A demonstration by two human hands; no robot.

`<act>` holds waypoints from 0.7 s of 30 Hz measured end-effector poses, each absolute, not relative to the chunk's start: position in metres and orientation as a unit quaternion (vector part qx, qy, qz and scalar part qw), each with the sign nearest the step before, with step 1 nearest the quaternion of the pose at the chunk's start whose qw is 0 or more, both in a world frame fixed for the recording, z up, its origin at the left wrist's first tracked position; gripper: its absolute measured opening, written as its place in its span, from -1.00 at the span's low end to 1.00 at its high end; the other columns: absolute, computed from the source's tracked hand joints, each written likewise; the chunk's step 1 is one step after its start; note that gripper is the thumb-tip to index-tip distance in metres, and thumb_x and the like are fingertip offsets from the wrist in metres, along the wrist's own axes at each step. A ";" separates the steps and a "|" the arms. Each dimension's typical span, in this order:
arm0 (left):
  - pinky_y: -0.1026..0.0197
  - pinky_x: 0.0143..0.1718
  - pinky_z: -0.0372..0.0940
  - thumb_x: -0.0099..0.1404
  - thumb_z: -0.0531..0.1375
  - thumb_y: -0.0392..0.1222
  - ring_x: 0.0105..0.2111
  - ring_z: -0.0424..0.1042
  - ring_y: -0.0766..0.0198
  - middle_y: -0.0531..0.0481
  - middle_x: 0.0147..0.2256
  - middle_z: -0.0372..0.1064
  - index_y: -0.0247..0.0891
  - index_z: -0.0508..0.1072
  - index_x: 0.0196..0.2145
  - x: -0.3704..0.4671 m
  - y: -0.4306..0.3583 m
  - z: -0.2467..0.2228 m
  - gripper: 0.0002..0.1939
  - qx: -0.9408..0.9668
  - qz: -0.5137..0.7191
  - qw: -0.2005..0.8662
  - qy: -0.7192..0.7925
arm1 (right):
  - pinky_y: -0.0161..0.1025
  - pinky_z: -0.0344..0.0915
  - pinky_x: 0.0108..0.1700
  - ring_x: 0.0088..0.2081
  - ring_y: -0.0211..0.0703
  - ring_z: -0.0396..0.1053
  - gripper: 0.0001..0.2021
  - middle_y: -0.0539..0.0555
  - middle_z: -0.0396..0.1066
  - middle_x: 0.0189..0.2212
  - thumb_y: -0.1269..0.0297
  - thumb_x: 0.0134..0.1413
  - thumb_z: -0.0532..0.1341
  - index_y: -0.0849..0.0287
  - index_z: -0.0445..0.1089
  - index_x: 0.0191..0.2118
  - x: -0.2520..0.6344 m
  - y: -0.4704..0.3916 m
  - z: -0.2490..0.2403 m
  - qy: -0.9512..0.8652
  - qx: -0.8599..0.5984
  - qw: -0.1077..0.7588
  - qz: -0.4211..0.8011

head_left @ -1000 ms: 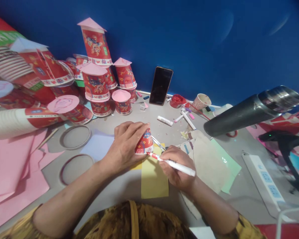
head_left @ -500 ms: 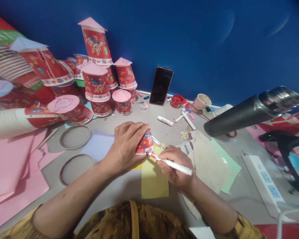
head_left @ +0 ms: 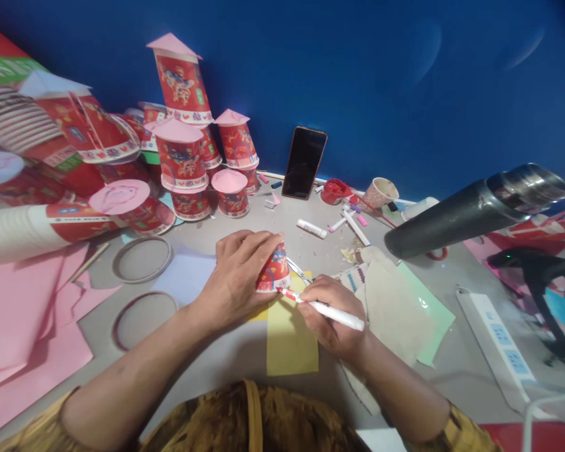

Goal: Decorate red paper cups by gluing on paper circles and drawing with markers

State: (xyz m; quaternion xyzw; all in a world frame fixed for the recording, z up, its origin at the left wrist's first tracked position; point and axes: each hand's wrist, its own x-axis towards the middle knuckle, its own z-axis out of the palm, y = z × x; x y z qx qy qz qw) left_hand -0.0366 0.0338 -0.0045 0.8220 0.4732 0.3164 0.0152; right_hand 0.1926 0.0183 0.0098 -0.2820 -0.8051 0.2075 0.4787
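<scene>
A small red patterned paper cup [head_left: 274, 271] is upside down in front of me, its white rim low. My left hand [head_left: 238, 270] is wrapped round its left side and hides part of it. My right hand [head_left: 334, 311] grips a white marker [head_left: 336, 314], whose red tip end meets the cup's lower rim. Beneath and in front of the cup lies yellow paper [head_left: 292, 345]. Scissors [head_left: 297, 270] rest just behind it, partly hidden.
Cups with pink paper roofs [head_left: 181, 154] stand at the back left. A phone [head_left: 305, 162] leans on the blue wall. A dark flask [head_left: 452, 216], cloth [head_left: 390, 301] and power strip [head_left: 496, 345] lie right. Tape rings [head_left: 142, 238] and pink paper [head_left: 19, 295] are left.
</scene>
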 end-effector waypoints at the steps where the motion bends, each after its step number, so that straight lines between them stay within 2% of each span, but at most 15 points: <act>1: -0.20 0.17 0.21 0.29 0.41 -0.13 0.16 0.33 -0.23 -0.32 0.20 0.44 -0.21 0.25 0.39 -0.037 0.034 -0.004 -0.21 0.822 0.316 0.015 0.474 | -0.18 0.48 -0.28 -0.39 -0.12 0.52 -0.85 0.08 0.60 -0.37 0.49 0.31 0.26 0.09 0.47 -0.11 0.193 0.018 0.010 -0.804 -0.282 0.481 0.208; 10: -0.20 0.16 0.21 0.33 0.38 -0.11 0.16 0.33 -0.23 -0.34 0.20 0.44 -0.25 0.27 0.38 -0.037 0.034 -0.005 -0.26 0.822 0.316 0.013 0.473 | -0.18 0.48 -0.27 -0.37 -0.11 0.53 -0.86 0.08 0.62 -0.35 0.49 0.32 0.26 0.10 0.47 -0.11 0.193 0.019 0.010 -0.804 -0.290 0.476 0.204; 21: -0.22 0.17 0.20 0.33 0.37 -0.14 0.17 0.34 -0.25 -0.33 0.20 0.44 -0.19 0.23 0.42 -0.037 0.034 -0.005 -0.23 0.822 0.317 0.022 0.472 | -0.19 0.48 -0.27 -0.38 -0.11 0.53 -0.87 0.08 0.62 -0.36 0.48 0.33 0.26 0.10 0.47 -0.11 0.192 0.019 0.010 -0.805 -0.281 0.483 0.201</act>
